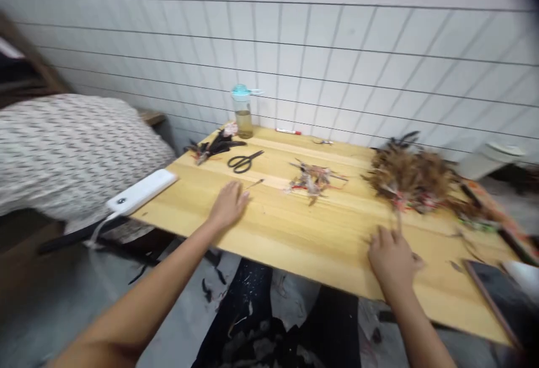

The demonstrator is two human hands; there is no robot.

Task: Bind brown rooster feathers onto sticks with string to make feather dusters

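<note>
Bunch (404, 171) at right hand's 12 o'clock. Right hand (392, 258) blurred, grip unreadable. Left hand (227, 206) palm down, cannot tell whether gripping. Feather (256, 182) at its 2 o'clock, long axis 8-to-2, dark tip toward 2.

Tabletop (290, 239) front open, passable; feather scraps (314, 180) behind

Behind the wooden table (290, 250) stands a white wall (295, 59), crossed by thin dark lines and by faint grey stripes. At the left, a pale patterned cloth (84, 149) lies spread. The floor (177, 306) is grey.
</note>
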